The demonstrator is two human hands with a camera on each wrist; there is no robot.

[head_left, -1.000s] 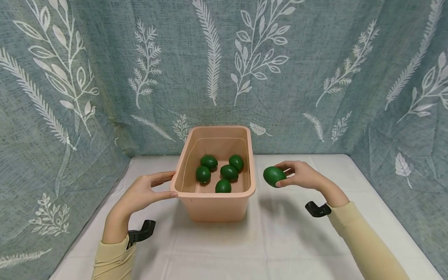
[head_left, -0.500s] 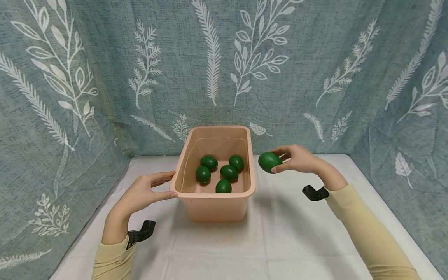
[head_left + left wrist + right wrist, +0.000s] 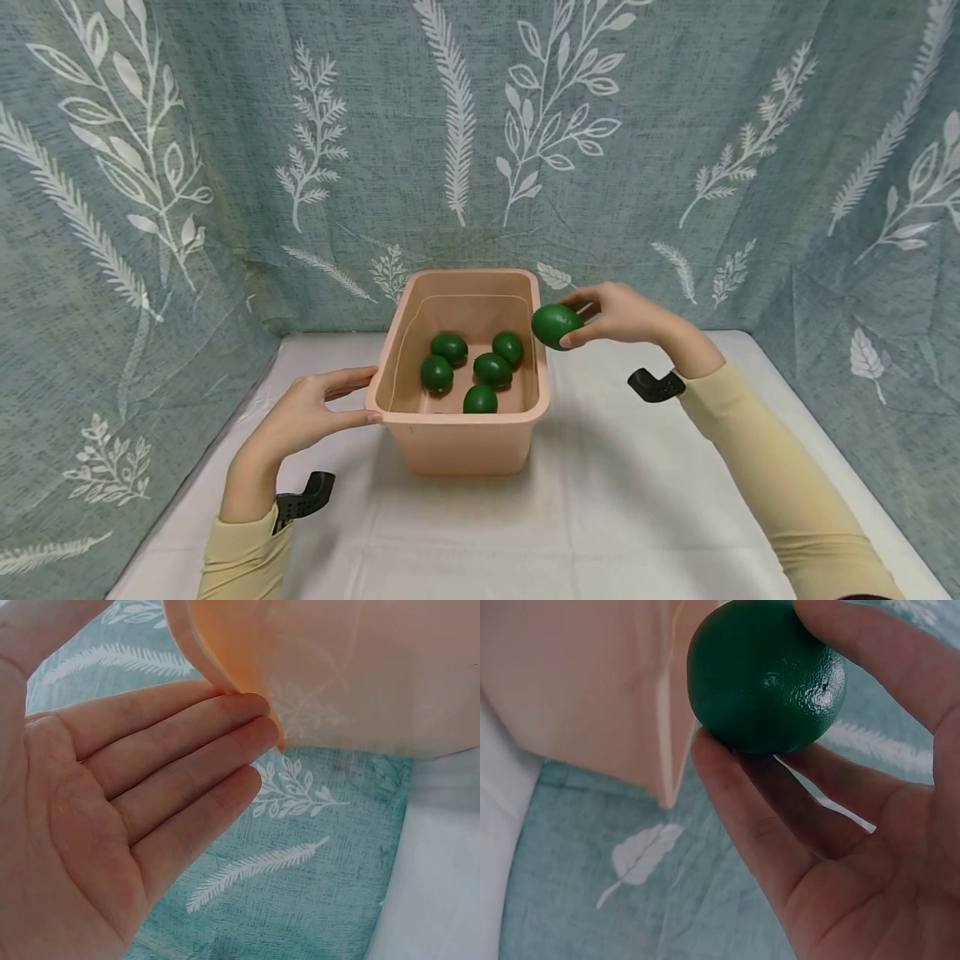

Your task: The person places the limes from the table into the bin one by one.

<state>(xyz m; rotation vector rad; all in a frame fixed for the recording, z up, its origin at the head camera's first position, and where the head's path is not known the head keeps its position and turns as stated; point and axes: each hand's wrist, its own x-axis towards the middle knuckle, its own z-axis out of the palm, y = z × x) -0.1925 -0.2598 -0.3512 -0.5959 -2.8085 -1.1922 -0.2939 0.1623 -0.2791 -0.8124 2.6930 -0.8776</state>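
Note:
A peach-coloured plastic bin (image 3: 465, 446) stands mid-table in the head view, with several dark green limes (image 3: 492, 369) on its floor. My right hand (image 3: 626, 315) pinches another lime (image 3: 557, 326) between thumb and fingertips, up at the bin's right rim. In the right wrist view this lime (image 3: 761, 682) is glossy and smooth, overlapping the bin's edge. At the bin's near left corner my left hand (image 3: 307, 410) rests its thumb and fingertips against the rim. Its fingers lie straight in the left wrist view, their tips touching the bin's edge (image 3: 202, 656).
A white cloth (image 3: 480, 542) covers the table. Behind and at both sides hangs a blue-green curtain (image 3: 382, 167) with white leaf prints, close behind the bin. Each wrist wears a black camera mount (image 3: 656, 386).
My right hand has carried the lime up and to the left, from beside the bin to its right rim. The left hand and the bin have stayed put.

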